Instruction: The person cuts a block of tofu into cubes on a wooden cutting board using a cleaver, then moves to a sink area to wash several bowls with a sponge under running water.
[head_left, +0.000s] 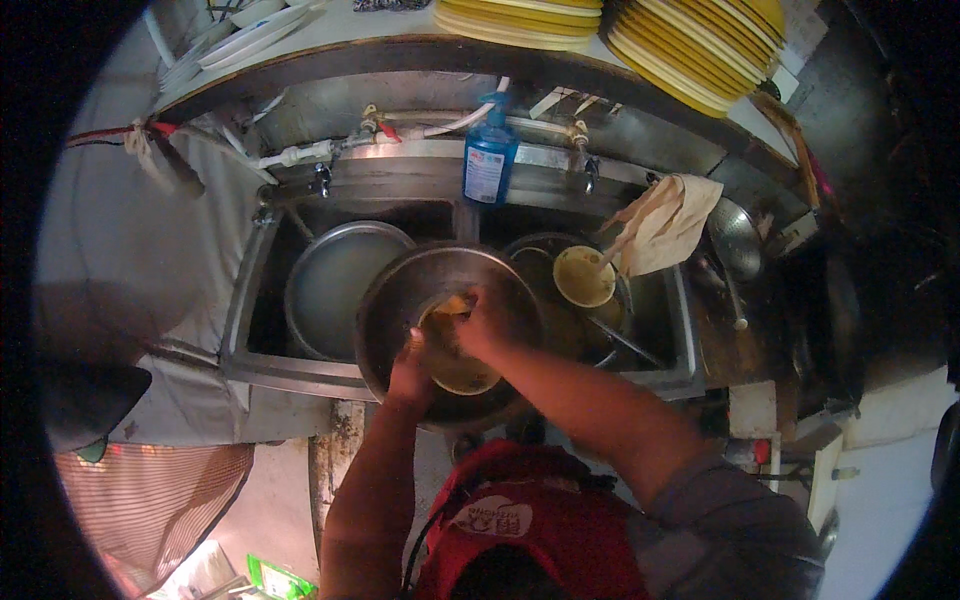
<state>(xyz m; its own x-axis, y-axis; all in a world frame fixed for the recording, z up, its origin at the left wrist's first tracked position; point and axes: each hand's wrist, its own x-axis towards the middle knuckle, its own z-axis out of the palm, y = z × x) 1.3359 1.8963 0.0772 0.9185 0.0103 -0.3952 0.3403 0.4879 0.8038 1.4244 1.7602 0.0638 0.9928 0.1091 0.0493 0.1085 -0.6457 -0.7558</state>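
A wide metal basin (517, 296) rests across the front of the double sink. Inside it is a yellowish bowl (469, 379), tilted and partly covered by my hands. My left hand (411, 373) grips the bowl's left rim, thumb up along its side. Pressed against the upper part of the bowl, my right hand (480, 326) holds a yellow piece (454, 304), which looks like a sponge or scouring cloth. Blur hides the fingertips and the bowl's inside.
On the left sits a metal basin of cloudy water (341, 289). A cream bowl (585, 277) and a beige cloth (667, 225) are at the right sink. A blue pump bottle (489, 161) stands behind, below yellow plates (517, 22) on a shelf. A skimmer (733, 240) lies at right.
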